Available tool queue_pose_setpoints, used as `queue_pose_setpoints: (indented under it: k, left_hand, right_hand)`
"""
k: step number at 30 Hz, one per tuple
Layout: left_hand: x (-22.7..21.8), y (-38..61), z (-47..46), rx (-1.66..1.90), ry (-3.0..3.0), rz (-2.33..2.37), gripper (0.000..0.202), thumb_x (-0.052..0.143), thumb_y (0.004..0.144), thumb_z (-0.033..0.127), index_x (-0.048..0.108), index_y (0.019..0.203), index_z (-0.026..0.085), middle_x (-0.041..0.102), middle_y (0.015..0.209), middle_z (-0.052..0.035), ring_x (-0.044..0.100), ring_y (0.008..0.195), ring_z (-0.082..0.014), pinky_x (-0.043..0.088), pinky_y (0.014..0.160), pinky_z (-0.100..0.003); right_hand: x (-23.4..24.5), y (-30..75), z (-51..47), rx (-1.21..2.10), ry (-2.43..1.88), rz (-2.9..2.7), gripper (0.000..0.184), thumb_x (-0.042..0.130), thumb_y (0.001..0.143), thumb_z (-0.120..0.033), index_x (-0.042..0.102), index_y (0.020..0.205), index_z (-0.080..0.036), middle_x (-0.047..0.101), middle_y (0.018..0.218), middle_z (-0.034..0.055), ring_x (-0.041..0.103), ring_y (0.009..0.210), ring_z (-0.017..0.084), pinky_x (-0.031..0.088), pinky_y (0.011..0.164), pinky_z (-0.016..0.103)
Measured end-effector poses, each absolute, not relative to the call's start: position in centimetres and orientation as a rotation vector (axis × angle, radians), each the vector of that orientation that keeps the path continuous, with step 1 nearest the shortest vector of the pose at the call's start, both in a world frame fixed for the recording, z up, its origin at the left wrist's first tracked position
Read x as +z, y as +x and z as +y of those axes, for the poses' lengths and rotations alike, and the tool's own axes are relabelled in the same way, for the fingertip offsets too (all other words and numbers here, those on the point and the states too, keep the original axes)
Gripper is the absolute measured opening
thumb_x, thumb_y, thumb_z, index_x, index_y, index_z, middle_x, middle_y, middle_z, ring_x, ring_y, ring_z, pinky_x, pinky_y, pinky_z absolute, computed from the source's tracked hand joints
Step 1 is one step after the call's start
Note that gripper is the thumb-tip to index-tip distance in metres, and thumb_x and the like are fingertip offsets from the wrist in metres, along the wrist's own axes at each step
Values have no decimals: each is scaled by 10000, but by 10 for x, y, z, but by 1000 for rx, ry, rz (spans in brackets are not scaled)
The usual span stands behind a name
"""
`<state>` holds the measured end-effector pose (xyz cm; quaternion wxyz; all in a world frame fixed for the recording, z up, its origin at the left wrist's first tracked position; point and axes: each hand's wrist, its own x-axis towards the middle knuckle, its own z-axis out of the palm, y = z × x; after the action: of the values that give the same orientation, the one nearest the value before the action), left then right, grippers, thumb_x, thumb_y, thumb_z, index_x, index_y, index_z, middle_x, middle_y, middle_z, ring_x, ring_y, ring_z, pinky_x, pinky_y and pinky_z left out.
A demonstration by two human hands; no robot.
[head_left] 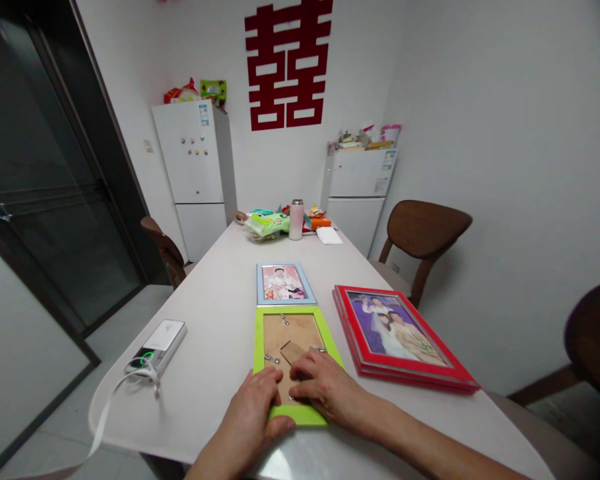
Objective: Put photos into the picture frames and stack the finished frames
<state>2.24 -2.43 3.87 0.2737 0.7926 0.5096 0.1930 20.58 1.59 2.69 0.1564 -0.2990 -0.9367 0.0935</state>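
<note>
A lime-green picture frame (300, 417) lies face down on the table, its brown backing board (300, 327) showing with small metal clips (273, 359) around its edges. My left hand (253, 407) grips the frame's lower left corner, thumb along the near edge and fingers over the left side. Bent over the lower part of the backing, my right hand (325, 387) has its thumb and fingertips at the near metal clip (291, 398). Part of the stand flap (291, 351) is visible beyond the right fingers. Touching the far edge is a light blue frame (283, 283) with a photo, face up.
Red frames (405, 333) are stacked at the right. A power bank (157, 348) with a white cable (105, 413) lies at the left. A pink bottle (296, 220) and green packages (267, 225) stand at the table's (210, 293) far end. Chairs (425, 230) flank the table.
</note>
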Motion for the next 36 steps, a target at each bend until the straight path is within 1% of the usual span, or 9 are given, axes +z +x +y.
queue_pose_setpoints:
  k: [3, 6, 11, 18, 23, 26, 29, 32, 36]
  left_hand:
    - [39, 22, -25, 525, 2133, 1359, 452, 641, 620, 247, 522, 1048, 161, 568, 1038, -75, 448, 1049, -215, 314, 928, -345]
    - [38, 23, -26, 533, 2138, 1354, 452, 635, 625, 243, 515, 1054, 171, 568, 1008, -55, 474, 993, -206, 346, 889, -326]
    - [37, 22, -28, 579, 2142, 1328, 386, 604, 653, 252, 533, 1026, 183, 561, 1028, -60, 448, 1041, -214, 326, 905, -337]
    - [37, 23, -27, 547, 2114, 1353, 486, 604, 638, 231, 482, 1103, 162, 569, 1034, -83, 419, 1095, -221, 284, 944, -361]
    - [38, 23, -26, 562, 2112, 1352, 471, 603, 635, 235, 494, 1086, 150, 560, 1023, -80, 463, 1021, -216, 335, 897, -331]
    - [42, 24, -26, 544, 2112, 1346, 448, 602, 634, 234, 502, 1062, 151, 575, 950, -63, 474, 990, -216, 351, 875, -327]
    - [44, 24, -25, 523, 2124, 1343, 348, 607, 626, 226, 545, 960, 152, 575, 948, -61, 473, 988, -220, 355, 865, -320]
    - [43, 24, -26, 513, 2146, 1364, 245, 613, 613, 227, 566, 846, 172, 563, 1009, -56, 471, 995, -228, 351, 864, -330]
    - [46, 23, -27, 494, 2161, 1386, 316, 609, 618, 242, 544, 921, 179, 567, 1029, -62, 477, 1002, -226, 360, 855, -329]
  right_hand:
    - [27, 208, 16, 279, -838, -2678, 197, 445, 784, -238, 637, 823, -257, 547, 858, 33, 426, 817, 155, 323, 698, 294]
    - [22, 209, 16, 277, -818, -2650, 194, 458, 771, -222, 636, 835, -267, 540, 842, 31, 429, 806, 150, 324, 704, 294]
    - [22, 209, 14, 309, -868, -2597, 208, 463, 754, -181, 642, 818, -265, 550, 812, 25, 436, 785, 148, 333, 696, 290]
    - [23, 204, 10, 368, -971, -2528, 170, 489, 748, -223, 654, 761, -260, 562, 769, 21, 435, 788, 160, 331, 696, 304]
    - [19, 206, 14, 422, -934, -2528, 175, 508, 701, -172, 653, 742, -261, 560, 762, 9, 424, 806, 165, 322, 718, 316]
    - [22, 210, 13, 442, -841, -2589, 261, 490, 637, -96, 649, 771, -252, 550, 792, 7, 417, 827, 164, 317, 745, 322]
    - [24, 214, 12, 446, -810, -2606, 322, 459, 608, -65, 646, 801, -242, 532, 826, 16, 412, 851, 166, 314, 770, 334]
    - [25, 214, 10, 437, -821, -2595, 315, 451, 614, -68, 646, 794, -237, 526, 830, 24, 412, 856, 172, 323, 774, 343]
    - [26, 214, 7, 405, -807, -2603, 293, 446, 623, -72, 642, 778, -225, 531, 824, 31, 421, 848, 177, 343, 758, 344]
